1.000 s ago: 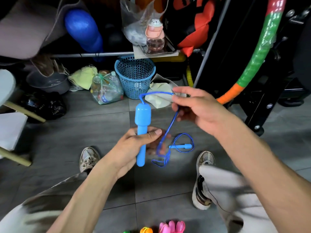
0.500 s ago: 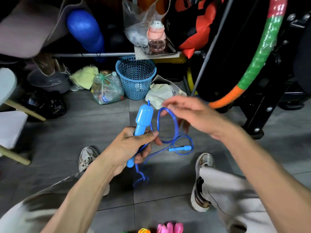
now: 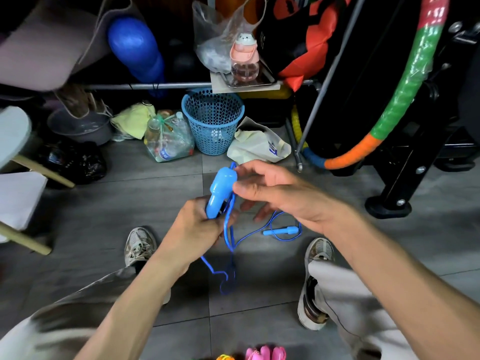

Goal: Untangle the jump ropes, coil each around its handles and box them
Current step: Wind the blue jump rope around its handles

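Note:
My left hand [image 3: 197,227] is closed around the lower part of a light blue jump rope handle [image 3: 220,188], which stands tilted above the grey floor. My right hand [image 3: 280,196] pinches the blue rope [image 3: 228,229] beside the handle's thick upper end. Loops of the rope hang below my left hand down to the floor. The rope's second handle [image 3: 279,231], thinner and light blue, lies on the floor inside a loop, under my right wrist. Pink and orange handle tips [image 3: 265,353] peek in at the bottom edge.
A blue mesh basket [image 3: 213,120], a bag of bottles [image 3: 168,139] and a cream bag [image 3: 259,144] sit on the floor ahead. A padded hoop [image 3: 405,94] and black stand [image 3: 389,203] are at right. My shoes [image 3: 139,244] flank the rope.
My right hand has come down and leftward with the rope, from a raised loop to right beside the handle. The handle has tilted and more rope hangs below my left hand.

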Tool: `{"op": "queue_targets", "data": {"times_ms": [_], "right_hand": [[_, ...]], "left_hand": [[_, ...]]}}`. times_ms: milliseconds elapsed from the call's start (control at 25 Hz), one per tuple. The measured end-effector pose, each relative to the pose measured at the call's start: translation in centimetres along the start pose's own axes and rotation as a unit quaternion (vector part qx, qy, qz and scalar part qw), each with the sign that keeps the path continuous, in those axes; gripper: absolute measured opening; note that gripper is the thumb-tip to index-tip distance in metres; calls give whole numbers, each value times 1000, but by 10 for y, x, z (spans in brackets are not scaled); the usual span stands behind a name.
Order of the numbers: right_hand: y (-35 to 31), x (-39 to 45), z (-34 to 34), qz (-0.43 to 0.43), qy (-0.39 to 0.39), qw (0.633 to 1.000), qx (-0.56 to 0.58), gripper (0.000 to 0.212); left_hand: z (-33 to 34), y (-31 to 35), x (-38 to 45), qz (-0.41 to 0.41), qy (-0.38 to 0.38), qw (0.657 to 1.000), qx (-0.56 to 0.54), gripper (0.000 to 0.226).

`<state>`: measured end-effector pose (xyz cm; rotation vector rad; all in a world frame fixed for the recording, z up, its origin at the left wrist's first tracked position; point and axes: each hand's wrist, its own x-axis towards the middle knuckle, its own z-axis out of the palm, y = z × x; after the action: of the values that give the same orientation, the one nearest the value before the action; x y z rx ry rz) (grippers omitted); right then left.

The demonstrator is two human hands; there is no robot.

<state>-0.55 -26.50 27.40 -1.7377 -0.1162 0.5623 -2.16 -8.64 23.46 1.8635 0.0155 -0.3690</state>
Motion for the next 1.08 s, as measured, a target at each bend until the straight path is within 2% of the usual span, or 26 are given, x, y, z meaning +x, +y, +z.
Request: {"op": "queue_targets", "data": {"times_ms": [80, 160, 360, 440, 520, 600, 640, 680, 720, 760, 800, 880, 920, 1000, 1080], "right_hand": [[4, 3, 11, 16, -1, 1000, -13, 38], [7, 8, 16, 10, 17, 998, -53, 31], [-1, 5, -12, 3, 23, 977, -214, 29], [0, 6, -34, -24, 117, 959, -256, 24], [3, 2, -68, -44, 255, 932, -255, 19], [11, -2, -101, -13, 385, 872, -303, 14], [16, -4, -109, 27, 412, 833, -367, 14], [19, -3, -109, 54, 411, 799, -436, 17], [19, -1, -101, 45, 391, 785, -478, 22], [18, 1, -88, 9, 351, 807, -475, 29], [14, 1, -67, -39, 289, 854, -431, 35], [4, -3, -20, -106, 126, 941, -296, 40], [0, -5, -1, -112, 54, 961, -247, 38], [2, -3, 17, -98, -15, 971, -218, 28], [2, 2, 7, -107, 22, 959, -261, 14]], "left_hand": [[3, -3, 0, 22, 21, 999, 18, 20], [3, -3, -1, 22, 10, 1000, 12, 18], [-7, -1, -3, -11, -94, 996, -3, 20], [-14, -1, -1, -33, -103, 994, -13, 20], [-22, 0, -1, -46, -102, 993, -25, 22], [-27, 2, -2, -38, -101, 993, -48, 23], [-29, 3, -4, -30, -101, 992, -62, 23], [-29, 3, -6, -22, -102, 992, -75, 23], [-28, 4, -7, -17, -101, 991, -84, 23], [-26, 5, -7, -14, -98, 991, -92, 22], [-23, 6, -7, -12, -91, 991, -100, 21], [-17, 7, -6, -3, -80, 989, -120, 20], [-15, 7, -6, 2, -77, 989, -126, 21], [-13, 7, -6, 6, -77, 989, -129, 22], [-12, 7, -5, 1, -88, 987, -137, 24]]}}
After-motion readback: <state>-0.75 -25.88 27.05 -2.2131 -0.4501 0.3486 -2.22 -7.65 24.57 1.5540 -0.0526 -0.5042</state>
